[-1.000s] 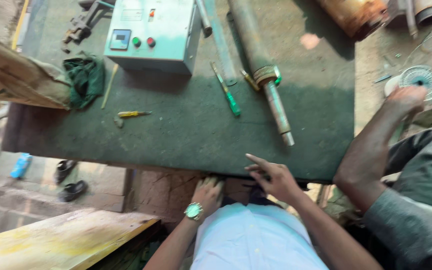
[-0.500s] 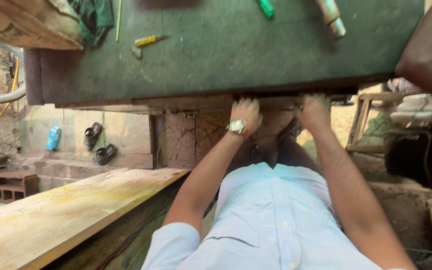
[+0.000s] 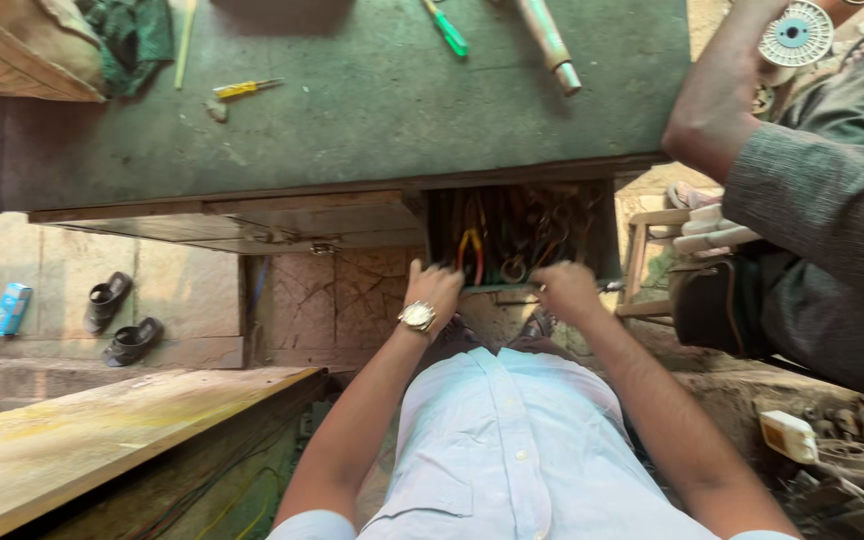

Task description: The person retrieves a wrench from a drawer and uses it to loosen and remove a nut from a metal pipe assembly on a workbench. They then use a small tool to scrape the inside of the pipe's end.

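Hands are set on the open tool drawer [image 3: 522, 235] under the green felt-topped surface [image 3: 352, 110], left hand [image 3: 434, 288] and right hand [image 3: 567, 290] curled on its front edge.

You have a single head-mounted view. It looks steeply down from above your chest, facing forward across your forearms to the green workbench [image 3: 372, 120] at the far side. The open drawer [image 3: 522, 235] lies close, near centre.
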